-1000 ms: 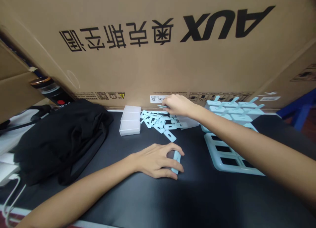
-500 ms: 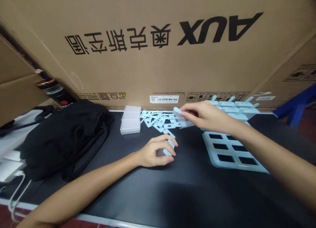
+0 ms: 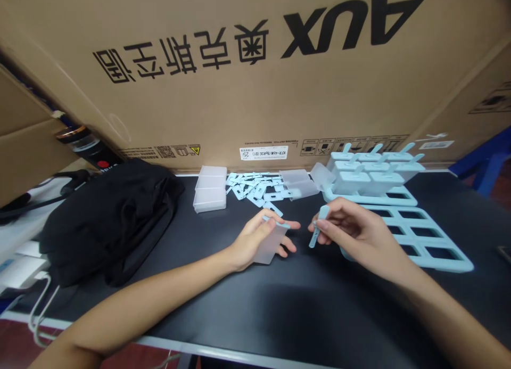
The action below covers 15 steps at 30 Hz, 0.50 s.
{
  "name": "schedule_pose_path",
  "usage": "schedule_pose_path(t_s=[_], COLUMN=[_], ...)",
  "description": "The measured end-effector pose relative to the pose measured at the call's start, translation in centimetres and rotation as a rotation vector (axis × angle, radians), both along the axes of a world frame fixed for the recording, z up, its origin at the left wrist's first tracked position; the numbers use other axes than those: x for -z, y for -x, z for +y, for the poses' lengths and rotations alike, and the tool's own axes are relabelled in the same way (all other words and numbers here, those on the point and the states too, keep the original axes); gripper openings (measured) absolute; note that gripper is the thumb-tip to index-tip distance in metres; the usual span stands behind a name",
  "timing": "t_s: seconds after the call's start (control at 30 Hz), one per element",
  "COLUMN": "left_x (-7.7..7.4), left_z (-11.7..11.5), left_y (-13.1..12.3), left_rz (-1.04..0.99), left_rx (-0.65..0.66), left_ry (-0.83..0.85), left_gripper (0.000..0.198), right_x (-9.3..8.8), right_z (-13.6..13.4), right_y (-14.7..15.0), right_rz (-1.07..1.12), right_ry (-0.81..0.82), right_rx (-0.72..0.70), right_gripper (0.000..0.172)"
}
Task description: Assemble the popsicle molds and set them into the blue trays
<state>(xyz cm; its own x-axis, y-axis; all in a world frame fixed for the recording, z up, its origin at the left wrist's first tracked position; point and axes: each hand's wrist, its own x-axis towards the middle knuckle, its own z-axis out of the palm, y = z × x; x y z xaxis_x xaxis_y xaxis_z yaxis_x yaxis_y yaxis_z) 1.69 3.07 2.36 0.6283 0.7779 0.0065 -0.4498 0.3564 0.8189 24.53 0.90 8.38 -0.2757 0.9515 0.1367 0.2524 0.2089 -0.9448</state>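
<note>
My left hand (image 3: 261,238) is closed around a translucent popsicle mold (image 3: 268,246) with a light blue edge along its top. Between the thumb and fingers of my right hand (image 3: 351,228) is a light blue popsicle stick (image 3: 319,225), held tilted just right of the mold and apart from it. Behind my hands lies a loose pile of light blue popsicle sticks (image 3: 259,189). At the back right, several filled-in molds (image 3: 365,177) with upright sticks stand in a light blue frame (image 3: 403,198). A second light blue frame (image 3: 447,262) with openings lies partly behind my right hand.
Translucent molds (image 3: 211,188) lie left of the pile, and more molds (image 3: 297,182) lie right of it. A black cloth bag (image 3: 107,220) takes up the table's left side, with white cables (image 3: 38,305) hanging beside it. A large cardboard box (image 3: 223,103) stands along the back edge.
My right hand has come back from the pile toward the left hand with the stick. My left hand has turned, so the translucent mold in it now shows. The view has shifted slightly.
</note>
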Motion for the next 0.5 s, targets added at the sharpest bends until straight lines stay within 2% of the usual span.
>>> schedule_pose_path(t_s=[0.2,0.5], left_x=[-0.4,-0.3], left_z=[0.6,0.6], left_y=[0.0,-0.2], left_rz=[0.083,0.021], left_rx=[-0.012,-0.153], left_ry=[0.138,0.087], left_gripper=[0.037,0.030], right_x=[1.9,2.6], right_z=[-0.2,-0.3], right_y=[0.1,0.4], right_rz=[0.061,0.063], right_ry=[-0.017,0.006], right_rx=[0.040,0.011], right_gripper=[0.019,0.016])
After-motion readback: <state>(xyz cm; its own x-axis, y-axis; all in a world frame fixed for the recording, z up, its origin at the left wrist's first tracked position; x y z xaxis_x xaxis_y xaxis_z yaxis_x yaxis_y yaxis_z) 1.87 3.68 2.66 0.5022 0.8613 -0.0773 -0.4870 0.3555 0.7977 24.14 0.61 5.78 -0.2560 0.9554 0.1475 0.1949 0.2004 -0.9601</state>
